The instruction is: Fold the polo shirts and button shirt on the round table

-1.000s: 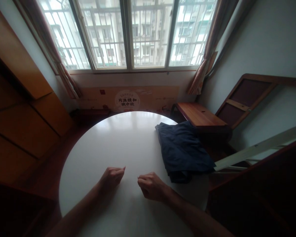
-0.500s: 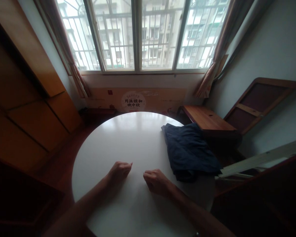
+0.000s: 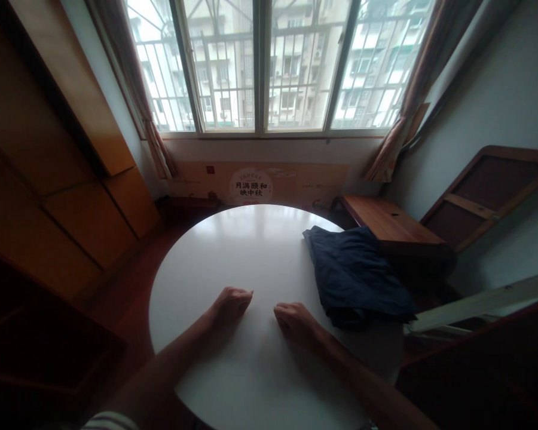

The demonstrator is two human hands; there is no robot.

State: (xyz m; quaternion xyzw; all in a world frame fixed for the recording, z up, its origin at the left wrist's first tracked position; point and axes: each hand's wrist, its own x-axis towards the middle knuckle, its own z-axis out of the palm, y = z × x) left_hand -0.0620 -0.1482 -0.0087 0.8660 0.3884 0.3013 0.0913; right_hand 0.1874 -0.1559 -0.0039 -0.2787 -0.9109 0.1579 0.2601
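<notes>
My left hand rests on the white round table, its fingers curled into a loose fist. Across a small gap of bare tabletop, my right hand lies closed in the same way. Nothing shows in either fist. A folded dark blue garment lies on the table's right side, apart from my right hand and nearer to it than to my left. Its exact kind cannot be made out from the folds.
Beyond the table's back right edge stands a low wooden table. A brown framed panel leans on the right wall. Wooden cabinets line the left, and a printed banner hangs below the barred window.
The whole view has shifted, so the table, garment and hands appear a little farther right. Both hands stay closed at about the same place on the table.
</notes>
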